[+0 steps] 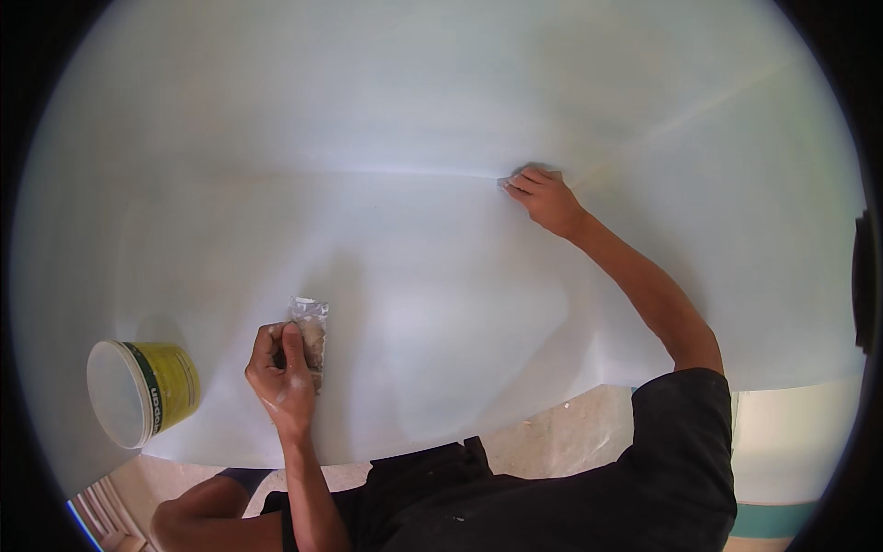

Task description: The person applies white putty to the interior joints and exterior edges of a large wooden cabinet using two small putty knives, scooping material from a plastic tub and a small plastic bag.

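My left hand (283, 379), fingers closed, grips a flat rectangular plate (313, 324) smeared with whitish and brownish paste, held over the white surface. Pale smudges mark its thumb and wrist. My right arm reaches far forward to the seam (414, 174) where the white surface meets the back wall. There my right hand (547, 201) is closed on a small grey flat piece (503, 182), whose edge is at the seam. My fingers hide most of it, so its kind cannot be made out. A yellow and dark green bucket (175, 388) with a pale rim stands left of my left hand.
White walls (754, 212) rise at the back and right, meeting in a corner near my right hand. The white surface (414, 350) ends at a curved-looking front edge by my body. Below it shows a pale floor (561, 432). A dark object (863, 281) is at the far right.
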A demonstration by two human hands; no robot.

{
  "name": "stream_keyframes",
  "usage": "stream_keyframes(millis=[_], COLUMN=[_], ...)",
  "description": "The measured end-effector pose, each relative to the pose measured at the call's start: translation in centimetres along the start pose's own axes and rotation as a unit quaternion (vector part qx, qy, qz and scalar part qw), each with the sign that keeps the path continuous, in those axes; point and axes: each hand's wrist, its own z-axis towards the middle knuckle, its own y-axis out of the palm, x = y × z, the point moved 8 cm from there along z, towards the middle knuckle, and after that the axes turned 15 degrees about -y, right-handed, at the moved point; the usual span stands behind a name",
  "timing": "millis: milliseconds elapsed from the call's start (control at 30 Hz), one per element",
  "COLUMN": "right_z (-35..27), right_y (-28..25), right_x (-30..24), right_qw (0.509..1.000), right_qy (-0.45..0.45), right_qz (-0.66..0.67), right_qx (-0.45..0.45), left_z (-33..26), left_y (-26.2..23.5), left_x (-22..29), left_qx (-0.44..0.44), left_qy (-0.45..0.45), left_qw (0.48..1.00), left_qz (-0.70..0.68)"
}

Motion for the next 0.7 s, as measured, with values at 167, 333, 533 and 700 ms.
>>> stream_keyframes(millis=[167, 333, 533, 700], right_z=[-2.2, -1.1, 0.7, -4.9], right_y=[-0.8, -2.4, -0.2, -0.3], right_x=[1.3, 1.0, -0.2, 1.4], right_qw=[0.998, 0.999, 0.999, 0.991], right_qy=[-0.026, -0.038, -0.016, -0.018], right_qz=[-0.025, -0.035, -0.028, -0.095], right_qx=[-0.047, -0.012, 0.008, -0.093], left_z=[-0.1, -0.4, -0.2, 0.3], left_y=[-0.3, -0.5, -0.8, -0.2], left_x=[0.1, 0.7, 0.5, -0.3], left_qx=[0.01, 0.018, 0.017, 0.001], left_qy=[-0.004, -0.006, 0.004, -0.004], left_qw=[1.0, 1.0, 0.999, 1.0], left_qz=[0.006, 0.019, 0.031, 0.03])
